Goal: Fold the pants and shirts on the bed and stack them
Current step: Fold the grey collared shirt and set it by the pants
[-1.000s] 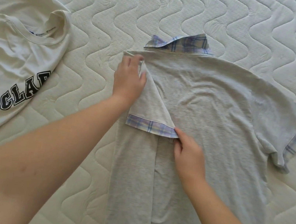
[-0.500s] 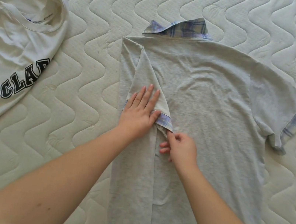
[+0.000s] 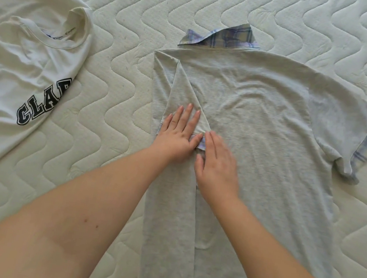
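A quilted bed (image 3: pixel 137 11) with wavy stitching is seen from above. A grey shirt (image 3: pixel 263 132) is laid back-up at its centre, plaid collar (image 3: pixel 227 37) at the top, its left side and sleeve folded inward. The folded sleeve is pressed flat by the left hand (image 3: pixel 179 135), fingers straight and slightly spread. The right hand (image 3: pixel 217 168) is laid flat just beside it, fingers together. A white shirt (image 3: pixel 18 69) lettered "CLA" is spread to the left, apart.

Grey shirt (image 3: pixel 263 132) with blue plaid collar (image 3: pixel 227 37); white tee (image 3: pixel 17 59), black lettering (image 3: pixel 44 102).
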`<state>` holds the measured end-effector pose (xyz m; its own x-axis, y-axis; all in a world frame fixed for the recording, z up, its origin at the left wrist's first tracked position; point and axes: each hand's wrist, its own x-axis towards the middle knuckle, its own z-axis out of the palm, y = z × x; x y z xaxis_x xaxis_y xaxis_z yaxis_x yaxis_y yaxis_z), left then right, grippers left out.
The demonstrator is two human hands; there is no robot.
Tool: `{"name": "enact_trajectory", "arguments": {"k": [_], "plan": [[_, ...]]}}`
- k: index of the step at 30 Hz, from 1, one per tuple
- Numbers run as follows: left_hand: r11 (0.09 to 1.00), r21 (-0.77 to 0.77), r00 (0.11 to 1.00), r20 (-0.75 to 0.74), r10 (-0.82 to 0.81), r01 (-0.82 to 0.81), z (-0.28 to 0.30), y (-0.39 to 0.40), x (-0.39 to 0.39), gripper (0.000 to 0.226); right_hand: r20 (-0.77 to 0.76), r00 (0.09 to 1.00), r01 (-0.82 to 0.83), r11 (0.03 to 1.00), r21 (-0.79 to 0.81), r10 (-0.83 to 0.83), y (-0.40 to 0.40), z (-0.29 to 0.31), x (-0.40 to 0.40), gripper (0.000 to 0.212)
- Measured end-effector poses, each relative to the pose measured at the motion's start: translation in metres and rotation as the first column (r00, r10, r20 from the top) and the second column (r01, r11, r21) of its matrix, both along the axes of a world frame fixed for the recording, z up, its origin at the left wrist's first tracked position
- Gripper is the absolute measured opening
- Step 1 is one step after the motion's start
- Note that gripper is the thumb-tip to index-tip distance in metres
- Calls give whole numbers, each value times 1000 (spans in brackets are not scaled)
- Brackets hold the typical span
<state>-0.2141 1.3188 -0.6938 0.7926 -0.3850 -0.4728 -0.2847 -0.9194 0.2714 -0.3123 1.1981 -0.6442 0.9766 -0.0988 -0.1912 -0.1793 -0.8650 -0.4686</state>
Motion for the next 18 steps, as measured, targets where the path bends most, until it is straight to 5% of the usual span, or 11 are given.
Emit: {"name": "enact_trajectory", "arguments": {"k": [3, 8, 18], "plan": [[1000, 24, 1000, -21, -11, 11, -4, 1, 2, 65, -161, 973, -189, 973, -134, 167, -13, -30, -13, 60], [998, 56, 1000, -15, -8, 9, -10, -1, 2, 66, -252, 922, -331, 935, -125, 293, -31, -44, -19, 72], [999, 52, 1000, -14, -9, 9, -14, -1, 4, 64, -343, 874, -389, 919, -66, 345, -36, -54, -12, 86]]}}
